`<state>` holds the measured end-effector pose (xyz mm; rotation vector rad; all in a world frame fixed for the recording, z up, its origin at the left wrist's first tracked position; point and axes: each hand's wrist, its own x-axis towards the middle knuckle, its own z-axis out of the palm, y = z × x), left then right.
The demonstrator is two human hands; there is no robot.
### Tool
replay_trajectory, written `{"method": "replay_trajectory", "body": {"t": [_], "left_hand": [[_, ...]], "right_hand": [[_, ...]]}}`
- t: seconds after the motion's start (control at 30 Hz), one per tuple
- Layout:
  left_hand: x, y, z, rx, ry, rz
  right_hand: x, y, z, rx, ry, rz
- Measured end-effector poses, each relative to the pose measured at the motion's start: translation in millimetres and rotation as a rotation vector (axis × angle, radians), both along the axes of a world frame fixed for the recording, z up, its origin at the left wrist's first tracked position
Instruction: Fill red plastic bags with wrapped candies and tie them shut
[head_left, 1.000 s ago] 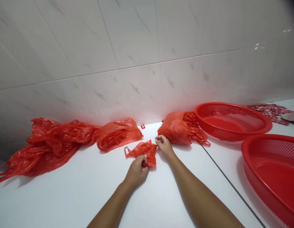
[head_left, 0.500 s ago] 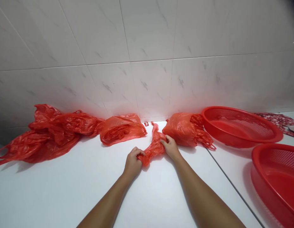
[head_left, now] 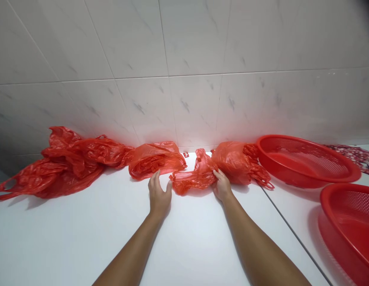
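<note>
A small crumpled red plastic bag (head_left: 192, 179) lies between my hands on the white table (head_left: 118, 234). My right hand (head_left: 222, 185) pinches its right end, thumb and fingers closed on the film. Just off the bag's left end, my left hand (head_left: 159, 194) is open, with thumb and fingers apart and nothing in it. Its fingertips reach the near edge of a folded red plastic bag (head_left: 156, 159); whether they touch it I cannot tell. Close behind my right hand sits a stuffed red plastic bag (head_left: 232, 161) with handles spilling out on its right.
More red plastic bags (head_left: 71, 163) are heaped at the left against the tiled wall (head_left: 142, 103). At the right stand a red plastic basket (head_left: 306, 176) and a nearer red basket (head_left: 327, 222). A patterned cloth (head_left: 348, 153) and a small red packet (head_left: 186, 154) lie by the wall.
My left hand has let go of the small bag and opened, moving left. The bag is spread wider sideways, its right end in my right hand. The view has swung slightly left.
</note>
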<state>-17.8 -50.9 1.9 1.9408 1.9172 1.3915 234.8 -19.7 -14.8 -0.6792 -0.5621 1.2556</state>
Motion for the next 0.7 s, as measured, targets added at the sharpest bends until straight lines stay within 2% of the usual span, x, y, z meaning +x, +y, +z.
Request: {"method": "replay_trajectory", "body": {"t": [0.13, 0.23, 0.33, 0.47, 0.57, 0.7], "left_hand": [[11, -9, 6.9, 0.004, 0.169, -0.238], [14, -13, 9.8, -0.059, 0.271, -0.343], [14, -17, 14.5, -0.063, 0.281, -0.355], [17, -22, 22.2, 0.012, 0.336, -0.296], [17, -22, 23.9, 0.061, 0.4, -0.279], [13, -19, 20.3, 0.067, 0.432, -0.324]], "right_hand": [[-6, -10, 5.2, 0.053, 0.056, 0.267], [-7, -13, 5.9, 0.069, 0.051, 0.314], [-6, -11, 6.3, 0.049, 0.051, 0.247], [-7, -8, 6.7, 0.058, -0.002, 0.153], [-8, -5, 4.6, 0.081, -0.211, 0.03], [-2, -4, 3.7, 0.094, -0.458, -0.129]]}}
